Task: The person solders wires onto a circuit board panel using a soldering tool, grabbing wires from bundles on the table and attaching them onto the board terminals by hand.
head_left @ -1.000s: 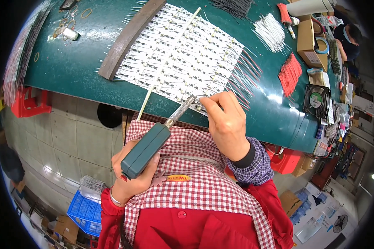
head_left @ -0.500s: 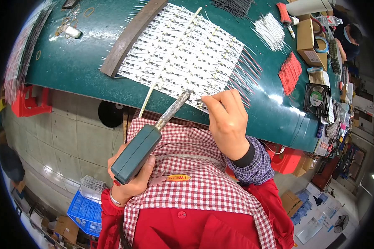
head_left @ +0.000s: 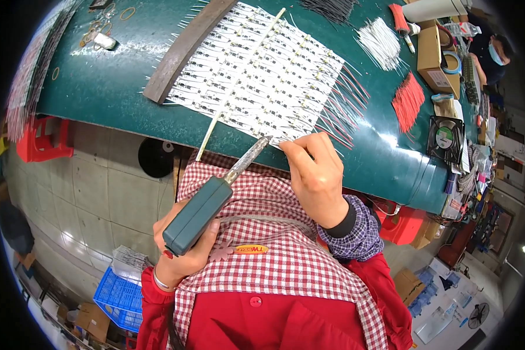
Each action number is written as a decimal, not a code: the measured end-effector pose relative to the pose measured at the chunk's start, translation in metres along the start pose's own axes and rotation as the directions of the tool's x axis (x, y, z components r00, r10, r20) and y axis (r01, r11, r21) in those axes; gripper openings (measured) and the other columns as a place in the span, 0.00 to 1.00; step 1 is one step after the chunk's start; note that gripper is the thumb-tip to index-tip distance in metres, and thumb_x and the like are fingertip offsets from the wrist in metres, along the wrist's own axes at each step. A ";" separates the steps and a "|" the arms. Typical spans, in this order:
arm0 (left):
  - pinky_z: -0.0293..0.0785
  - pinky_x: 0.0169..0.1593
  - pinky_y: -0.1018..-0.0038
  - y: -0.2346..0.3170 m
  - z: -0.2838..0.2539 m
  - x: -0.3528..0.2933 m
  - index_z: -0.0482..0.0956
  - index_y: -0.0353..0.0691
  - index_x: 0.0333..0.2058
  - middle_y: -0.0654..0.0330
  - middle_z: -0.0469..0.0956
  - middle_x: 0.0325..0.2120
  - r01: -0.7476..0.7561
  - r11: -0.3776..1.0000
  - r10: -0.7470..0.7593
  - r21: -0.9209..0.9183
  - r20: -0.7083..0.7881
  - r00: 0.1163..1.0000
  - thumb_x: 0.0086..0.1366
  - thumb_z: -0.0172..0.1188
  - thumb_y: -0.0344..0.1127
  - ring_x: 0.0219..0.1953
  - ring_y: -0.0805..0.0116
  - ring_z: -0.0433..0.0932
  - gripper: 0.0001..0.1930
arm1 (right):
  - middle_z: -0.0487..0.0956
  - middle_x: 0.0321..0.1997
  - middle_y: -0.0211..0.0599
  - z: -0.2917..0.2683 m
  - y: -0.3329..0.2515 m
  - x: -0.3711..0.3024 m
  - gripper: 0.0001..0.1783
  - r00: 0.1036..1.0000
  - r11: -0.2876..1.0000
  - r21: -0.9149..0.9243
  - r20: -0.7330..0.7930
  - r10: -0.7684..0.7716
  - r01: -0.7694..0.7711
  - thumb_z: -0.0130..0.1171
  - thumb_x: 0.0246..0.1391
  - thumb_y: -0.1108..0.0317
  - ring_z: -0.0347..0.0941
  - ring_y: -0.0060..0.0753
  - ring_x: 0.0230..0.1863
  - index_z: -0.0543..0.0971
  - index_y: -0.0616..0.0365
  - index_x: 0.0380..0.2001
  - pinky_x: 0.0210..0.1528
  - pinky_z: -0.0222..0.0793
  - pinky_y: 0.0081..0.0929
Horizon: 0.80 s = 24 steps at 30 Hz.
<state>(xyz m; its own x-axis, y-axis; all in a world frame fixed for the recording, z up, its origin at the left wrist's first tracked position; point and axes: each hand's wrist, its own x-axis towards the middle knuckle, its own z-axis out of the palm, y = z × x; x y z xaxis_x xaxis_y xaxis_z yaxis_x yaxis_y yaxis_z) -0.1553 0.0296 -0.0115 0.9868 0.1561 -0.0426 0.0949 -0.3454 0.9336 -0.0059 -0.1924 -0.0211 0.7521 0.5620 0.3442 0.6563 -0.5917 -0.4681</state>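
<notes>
Dark-green soldering tool gripped in the left hand points at the near edge of a white component sheet on the table; the right hand pinches closed nearby, any contents too small to identify.

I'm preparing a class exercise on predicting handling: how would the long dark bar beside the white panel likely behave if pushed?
The dark bar looks thick and solid, so it is probably stiff and fairly heavy. Its squared edges suggest sliding rather than rolling. Thin wires poke out along its left side, so pushing might bend them.
</notes>
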 end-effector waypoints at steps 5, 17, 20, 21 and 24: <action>0.78 0.33 0.72 0.000 0.001 0.001 0.83 0.27 0.38 0.49 0.82 0.33 0.058 0.998 -0.057 -0.022 0.034 0.998 0.55 0.68 0.24 0.30 0.60 0.84 0.12 | 0.73 0.32 0.40 0.000 -0.001 -0.001 0.18 1.000 1.000 0.000 0.008 0.021 -0.021 0.61 0.38 0.86 0.71 0.41 0.35 0.80 0.65 0.37 0.35 0.70 0.35; 0.75 0.28 0.72 -0.003 0.003 -0.004 0.83 0.28 0.38 0.52 0.81 0.30 0.035 0.999 -0.035 0.000 0.032 0.999 0.56 0.69 0.26 0.26 0.64 0.81 0.11 | 0.72 0.32 0.40 0.002 -0.005 -0.002 0.18 1.000 0.999 -0.025 0.007 0.031 -0.030 0.60 0.37 0.86 0.71 0.42 0.35 0.80 0.66 0.37 0.34 0.70 0.35; 0.74 0.28 0.72 -0.011 0.002 -0.013 0.83 0.28 0.38 0.51 0.81 0.29 0.084 0.994 -0.087 -0.065 -0.040 0.995 0.56 0.69 0.26 0.25 0.62 0.80 0.11 | 0.72 0.32 0.40 0.002 -0.005 -0.002 0.17 0.999 0.999 -0.023 0.002 0.032 -0.032 0.60 0.38 0.86 0.71 0.42 0.35 0.80 0.66 0.37 0.35 0.70 0.35; 0.74 0.28 0.71 -0.010 0.001 -0.013 0.83 0.28 0.38 0.50 0.81 0.29 0.043 0.998 -0.044 -0.035 -0.051 0.998 0.56 0.69 0.26 0.25 0.60 0.80 0.11 | 0.72 0.32 0.40 0.002 -0.005 -0.001 0.17 1.000 0.999 -0.023 -0.001 0.031 -0.031 0.60 0.38 0.86 0.71 0.42 0.35 0.80 0.66 0.37 0.35 0.70 0.35; 0.74 0.28 0.70 -0.010 -0.001 -0.012 0.83 0.28 0.38 0.50 0.80 0.29 0.012 1.000 -0.012 0.012 -0.052 0.999 0.56 0.69 0.25 0.24 0.59 0.80 0.11 | 0.72 0.32 0.40 0.003 -0.004 0.000 0.17 0.999 0.999 -0.021 -0.012 0.035 -0.035 0.60 0.38 0.86 0.71 0.42 0.35 0.80 0.66 0.37 0.35 0.70 0.35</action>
<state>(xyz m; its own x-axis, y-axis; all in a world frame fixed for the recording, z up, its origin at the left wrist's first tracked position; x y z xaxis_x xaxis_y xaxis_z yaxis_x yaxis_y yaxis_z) -0.1681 0.0324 -0.0203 0.9775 0.2080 -0.0347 0.1085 -0.3549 0.9286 -0.0093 -0.1881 -0.0218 0.7752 0.5341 0.3373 0.6306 -0.6228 -0.4630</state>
